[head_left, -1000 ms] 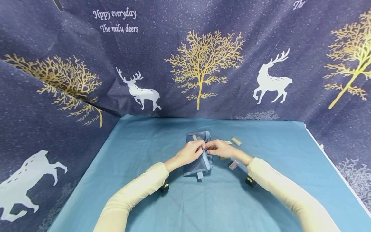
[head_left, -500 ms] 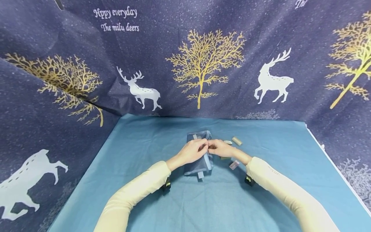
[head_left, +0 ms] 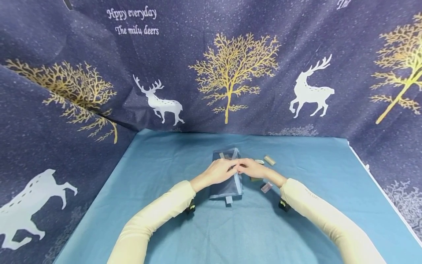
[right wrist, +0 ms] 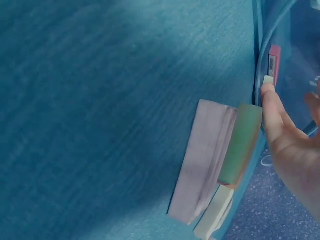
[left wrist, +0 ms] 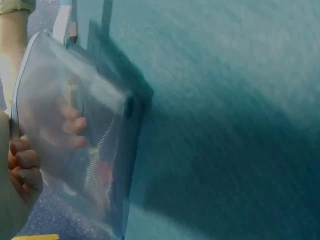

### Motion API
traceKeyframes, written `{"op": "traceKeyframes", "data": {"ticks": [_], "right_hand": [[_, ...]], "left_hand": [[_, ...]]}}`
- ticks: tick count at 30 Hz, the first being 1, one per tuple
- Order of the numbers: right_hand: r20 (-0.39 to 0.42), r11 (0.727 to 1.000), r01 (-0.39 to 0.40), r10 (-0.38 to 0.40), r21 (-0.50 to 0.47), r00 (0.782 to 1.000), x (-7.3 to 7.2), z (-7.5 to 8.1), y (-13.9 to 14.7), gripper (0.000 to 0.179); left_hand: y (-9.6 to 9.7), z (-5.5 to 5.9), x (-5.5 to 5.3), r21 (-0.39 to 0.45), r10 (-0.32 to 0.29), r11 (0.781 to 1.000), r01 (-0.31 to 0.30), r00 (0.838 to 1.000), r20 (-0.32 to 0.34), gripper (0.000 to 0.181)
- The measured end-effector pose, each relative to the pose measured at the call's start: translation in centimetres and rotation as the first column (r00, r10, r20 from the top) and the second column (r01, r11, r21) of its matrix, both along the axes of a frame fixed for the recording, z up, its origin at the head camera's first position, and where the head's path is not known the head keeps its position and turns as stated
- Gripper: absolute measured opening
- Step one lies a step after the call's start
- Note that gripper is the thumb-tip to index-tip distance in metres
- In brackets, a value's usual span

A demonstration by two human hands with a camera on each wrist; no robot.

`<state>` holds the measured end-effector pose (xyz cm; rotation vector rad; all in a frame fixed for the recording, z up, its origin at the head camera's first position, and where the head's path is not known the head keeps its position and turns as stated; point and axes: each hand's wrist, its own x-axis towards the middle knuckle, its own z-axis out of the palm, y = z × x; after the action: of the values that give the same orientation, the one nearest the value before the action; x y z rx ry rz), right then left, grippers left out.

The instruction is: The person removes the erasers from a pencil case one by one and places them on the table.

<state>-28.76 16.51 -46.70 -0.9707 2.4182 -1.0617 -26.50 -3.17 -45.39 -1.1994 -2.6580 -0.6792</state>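
Note:
A translucent dark-blue zip pouch (head_left: 223,190) with a light-blue zip edge lies under both hands. My left hand (left wrist: 22,165) pinches the pouch's zip edge with bent fingers. My right hand (head_left: 252,168) reaches to the opening, its fingertips meeting the left hand's. Through the mesh in the left wrist view, the right fingers (left wrist: 74,126) show bent. In the right wrist view, a pink eraser-like block (right wrist: 275,59) sits inside the pouch, next to the right thumb. A small pale patch shows at the thumb tip; I cannot tell whether the hand holds something.
Right of the pouch lie a pale purple block (right wrist: 202,160), a green block (right wrist: 241,145), a white piece (right wrist: 215,212) and a beige block (head_left: 269,160). A light tab (head_left: 229,200) sticks out at the pouch's near end. A printed curtain (head_left: 204,66) stands behind the blue-covered table.
My left hand has shifted slightly to the right, and its fingers now reach across the zip edge to the right hand's fingertips. The right hand has barely moved.

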Motion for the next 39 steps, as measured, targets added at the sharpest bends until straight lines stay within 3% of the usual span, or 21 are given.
{"op": "traceKeyframes", "data": {"ticks": [5, 15, 23, 35, 39], "right_hand": [[-0.028, 0.999, -0.021, 0.022, 0.044, 0.999, -0.1, 0.1, -0.2, 0.025], [-0.069, 0.994, -0.005, 0.012, 0.111, 0.998, -0.5, 0.7, -0.8, 0.019], [-0.059, 0.991, 0.032, -0.025, 0.129, 0.998, -0.8, 0.3, -1.0, 0.019], [-0.073, 0.987, 0.056, -0.045, 0.152, 0.996, -1.0, 0.1, -1.3, 0.022], [-0.039, 0.983, 0.078, -0.072, 0.165, 0.997, -1.0, 0.1, -1.4, 0.024]], "left_hand": [[0.0, -0.1, 0.0, -0.047, -0.013, 0.999, 0.011, 0.999, -0.032, 0.024], [0.0, 0.4, -0.1, 0.010, 0.001, 1.000, -0.001, 1.000, -0.009, 0.024], [-0.4, 0.3, 0.0, 0.080, -0.023, 0.997, 0.022, 1.000, 0.019, 0.025], [-1.1, 0.1, 0.3, 0.134, 0.009, 0.991, -0.013, 0.999, 0.031, 0.022], [-1.1, 0.2, 0.4, 0.135, 0.012, 0.991, -0.016, 0.999, 0.033, 0.021]]}}
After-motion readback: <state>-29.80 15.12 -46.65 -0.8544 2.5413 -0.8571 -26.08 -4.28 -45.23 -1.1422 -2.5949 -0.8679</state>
